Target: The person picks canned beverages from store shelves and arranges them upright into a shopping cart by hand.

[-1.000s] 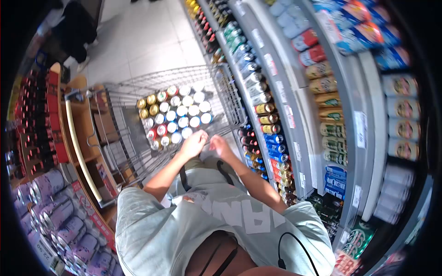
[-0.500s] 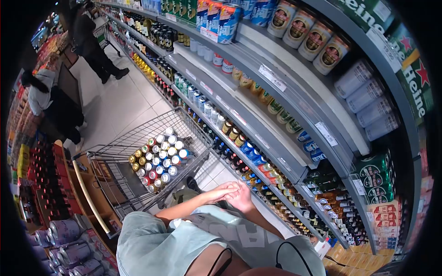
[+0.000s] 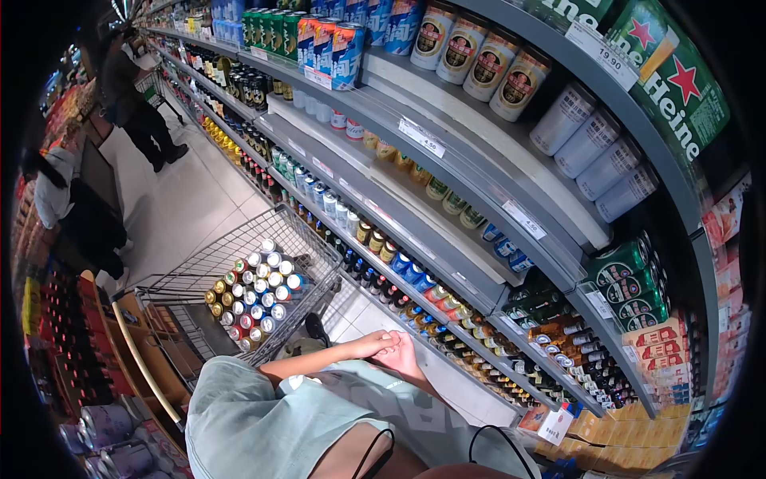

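Hands (image 3: 386,349) together at the fingers, can't tell if anything small's between; cans (image 3: 262,285) stand loose-looking in cart (image 3: 206,329), so knocking it against the shelving (image 3: 383,215) could topple outer ones.

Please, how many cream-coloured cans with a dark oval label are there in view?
4: first can, beside the blue cans; second can; third can; fourth can, nearest the pale cans. All stand in one row on the upper shelf; others may be hidden behind.
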Demonstrator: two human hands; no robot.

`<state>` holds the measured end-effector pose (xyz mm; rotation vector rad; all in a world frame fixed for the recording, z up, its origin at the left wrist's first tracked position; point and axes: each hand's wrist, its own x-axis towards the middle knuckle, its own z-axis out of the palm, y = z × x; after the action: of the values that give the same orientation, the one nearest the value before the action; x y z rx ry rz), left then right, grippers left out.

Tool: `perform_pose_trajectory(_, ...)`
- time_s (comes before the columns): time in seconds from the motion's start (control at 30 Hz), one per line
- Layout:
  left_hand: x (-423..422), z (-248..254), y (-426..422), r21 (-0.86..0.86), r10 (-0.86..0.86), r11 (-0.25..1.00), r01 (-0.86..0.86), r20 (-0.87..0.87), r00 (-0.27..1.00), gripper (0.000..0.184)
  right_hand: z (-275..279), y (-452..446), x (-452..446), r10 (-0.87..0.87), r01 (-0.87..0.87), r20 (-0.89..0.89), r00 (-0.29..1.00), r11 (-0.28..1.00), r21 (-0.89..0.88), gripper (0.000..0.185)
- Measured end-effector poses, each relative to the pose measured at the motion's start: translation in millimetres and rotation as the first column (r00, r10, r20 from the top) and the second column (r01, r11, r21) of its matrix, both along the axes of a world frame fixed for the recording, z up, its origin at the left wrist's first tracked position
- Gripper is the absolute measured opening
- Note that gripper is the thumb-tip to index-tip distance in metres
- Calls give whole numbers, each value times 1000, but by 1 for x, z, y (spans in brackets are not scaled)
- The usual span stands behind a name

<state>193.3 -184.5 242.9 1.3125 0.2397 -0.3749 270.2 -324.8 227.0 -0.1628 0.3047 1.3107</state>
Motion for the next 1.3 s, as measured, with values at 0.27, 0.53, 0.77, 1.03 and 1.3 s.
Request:
perform_pose_trajectory(0.27, 2, 32, 93, -94, 336, 938, -333, 17, 942, 49, 152, 139, 93, 200, 23, 839, 506, 969, -245, 17)
perform_pose_trajectory(0.53, -80, -14, 167, 77, 565, 815, -574, 110, 817, 23, 442, 339, 184, -76, 121, 802, -593, 976, 182, 18)
perform_pose_trajectory(0.77, -221, -2, 216, 551, 887, 9, -834, 380, 261, 19, 545, 529, 285, 407, 427, 128, -904, 857, 289, 86)
perform_pose_trajectory(1.03, -404, 45, 238, 802, 802, -583, 130, 594, -66, 41, 532, 587, 353, 413, 391, 6, -911, 868, -306, 87)
perform_pose_trajectory(1.3, -438, 38, 267, 990, 863, -114, -88, 54, -503, 68, 521, 594, 367, 419, 358, 153, -895, 879, -314, 62)
